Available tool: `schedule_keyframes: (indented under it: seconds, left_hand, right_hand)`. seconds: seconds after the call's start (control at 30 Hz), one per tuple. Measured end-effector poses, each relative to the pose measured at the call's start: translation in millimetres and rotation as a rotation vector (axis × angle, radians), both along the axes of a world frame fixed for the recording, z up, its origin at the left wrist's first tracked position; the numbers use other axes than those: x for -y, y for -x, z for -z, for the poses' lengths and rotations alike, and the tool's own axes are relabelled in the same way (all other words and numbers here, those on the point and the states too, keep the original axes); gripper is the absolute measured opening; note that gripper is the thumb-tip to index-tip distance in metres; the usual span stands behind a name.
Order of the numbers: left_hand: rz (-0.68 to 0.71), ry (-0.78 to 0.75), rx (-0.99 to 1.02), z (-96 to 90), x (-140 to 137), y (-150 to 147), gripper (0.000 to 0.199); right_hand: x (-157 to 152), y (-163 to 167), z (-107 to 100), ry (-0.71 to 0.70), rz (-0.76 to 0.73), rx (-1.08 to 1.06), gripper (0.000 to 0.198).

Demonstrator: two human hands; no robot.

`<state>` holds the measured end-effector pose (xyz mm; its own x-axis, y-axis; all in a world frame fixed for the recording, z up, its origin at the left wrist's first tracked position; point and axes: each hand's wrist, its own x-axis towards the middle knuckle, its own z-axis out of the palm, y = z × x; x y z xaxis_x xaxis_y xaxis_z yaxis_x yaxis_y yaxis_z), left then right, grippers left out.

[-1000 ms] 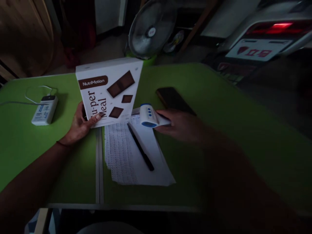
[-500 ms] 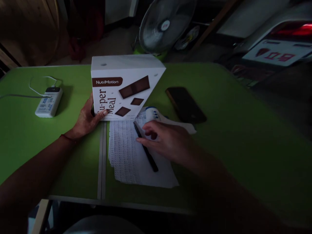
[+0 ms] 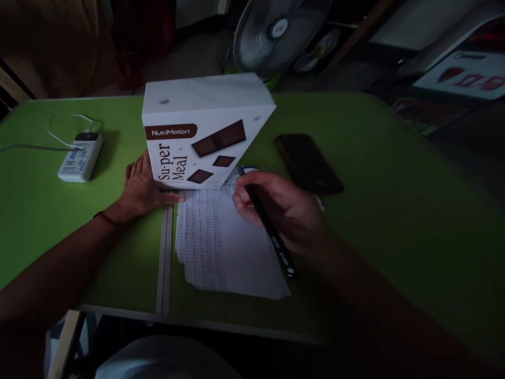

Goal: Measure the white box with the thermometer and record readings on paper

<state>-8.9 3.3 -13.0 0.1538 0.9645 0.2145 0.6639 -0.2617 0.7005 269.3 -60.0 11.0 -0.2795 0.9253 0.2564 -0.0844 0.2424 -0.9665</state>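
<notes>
A white box (image 3: 216,145) with brown printing stands upright over the far part of a stack of handwritten sheets (image 3: 201,242). Against its lower left side, my left hand (image 3: 140,189) lies with fingers outstretched, its thumb pointing right onto the paper's edge; the far fingertips are partly behind the box. My right hand (image 3: 284,208) is closed round a black pen (image 3: 268,223), lifted above the right side of the sheets. The pen slants from the fingertips down toward my wrist. A white item with a blue edge (image 3: 249,169) is mostly hidden behind this hand.
A dark phone (image 3: 308,163) lies to the right on the green table (image 3: 394,221). At the left is a white power bank (image 3: 81,158) with cables plugged in. Beyond the far table edge stands a fan (image 3: 276,37). A metal seam (image 3: 164,258) crosses the table.
My right hand has picked the pen up from the paper and raised it. My left thumb has slid off the box front down to the paper. The view has shifted slightly.
</notes>
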Motion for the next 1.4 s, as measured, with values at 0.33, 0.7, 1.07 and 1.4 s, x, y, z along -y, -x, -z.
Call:
schedule_keyframes:
  seconds: [0.33, 0.7, 1.07, 1.4]
  left_hand:
    - [-0.044, 0.055, -0.487, -7.7, 8.3, -4.2, 0.130]
    - [-0.068, 0.065, -0.470, -9.1, 10.1, -7.7, 0.134]
    - [-0.028, 0.026, -0.459, -2.5, 6.6, -3.0, 0.129]
    - [-0.068, 0.087, -0.513, -8.5, 8.1, -7.4, 0.133]
  right_hand:
    - [-7.3, 26.8, 34.7, -0.013, 0.245, 0.088, 0.008]
    - [-13.9, 23.7, 43.1, -0.211, 0.400, 0.318, 0.008]
    - [-14.6, 21.5, 44.6, -0.302, 0.384, 0.430, 0.008]
    - [-13.6, 20.2, 42.4, -0.339, 0.360, 0.467, 0.011]
